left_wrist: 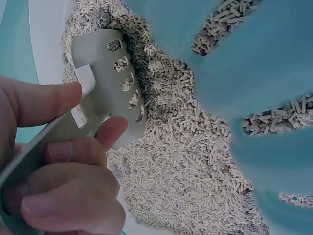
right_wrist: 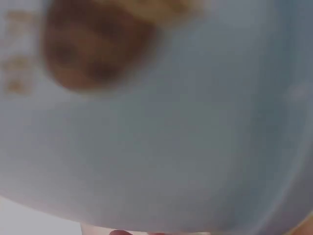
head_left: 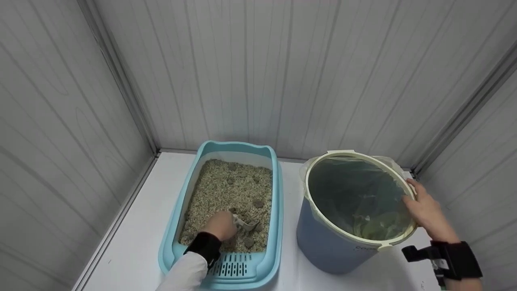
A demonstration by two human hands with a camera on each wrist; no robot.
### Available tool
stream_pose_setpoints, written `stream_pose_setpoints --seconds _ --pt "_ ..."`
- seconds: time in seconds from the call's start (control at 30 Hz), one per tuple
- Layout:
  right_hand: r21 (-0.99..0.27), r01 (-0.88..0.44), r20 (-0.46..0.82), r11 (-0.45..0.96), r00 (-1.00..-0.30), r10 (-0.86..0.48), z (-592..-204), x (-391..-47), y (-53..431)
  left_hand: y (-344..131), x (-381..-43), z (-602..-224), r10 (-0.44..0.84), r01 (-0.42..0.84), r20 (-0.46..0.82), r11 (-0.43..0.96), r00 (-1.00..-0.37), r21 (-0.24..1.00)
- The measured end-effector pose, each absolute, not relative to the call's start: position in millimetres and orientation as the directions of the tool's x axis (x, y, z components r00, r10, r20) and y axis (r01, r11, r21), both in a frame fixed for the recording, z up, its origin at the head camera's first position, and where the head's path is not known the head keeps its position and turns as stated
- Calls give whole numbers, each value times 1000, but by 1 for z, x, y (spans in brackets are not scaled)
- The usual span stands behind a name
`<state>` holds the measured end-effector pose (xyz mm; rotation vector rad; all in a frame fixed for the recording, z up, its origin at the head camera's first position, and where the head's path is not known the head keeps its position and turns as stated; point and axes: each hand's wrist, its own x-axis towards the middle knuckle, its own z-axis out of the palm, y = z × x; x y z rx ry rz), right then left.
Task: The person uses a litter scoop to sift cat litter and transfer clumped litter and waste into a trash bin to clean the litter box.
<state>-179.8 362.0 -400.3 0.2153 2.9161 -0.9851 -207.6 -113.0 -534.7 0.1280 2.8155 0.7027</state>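
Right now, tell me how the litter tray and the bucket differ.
The litter tray is low, long and light blue; the bucket is taller, round and a darker blue. The litter tray holds a bed of loose litter, while the bucket is lined with a translucent bag under a pale rim. Both stand open-topped on the white surface.

I see here a white, flat surface (head_left: 131, 226). Directly on it there stands a light-blue litter tray (head_left: 276, 206), and to its right, not touching, a round blue bin (head_left: 335, 250).
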Motion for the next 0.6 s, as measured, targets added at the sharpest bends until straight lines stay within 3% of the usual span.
stream_pose_setpoints --seconds 0.37,0.6 --pt "-672 72 -184 737 -980 -72 -387 -211 387 -115 -207 -540 161 57 -179 877 -971 476" --pt "-680 -25 -144 733 -975 -167 -389 -226 399 -115 -209 -540 141 32 -203 886 -969 462"
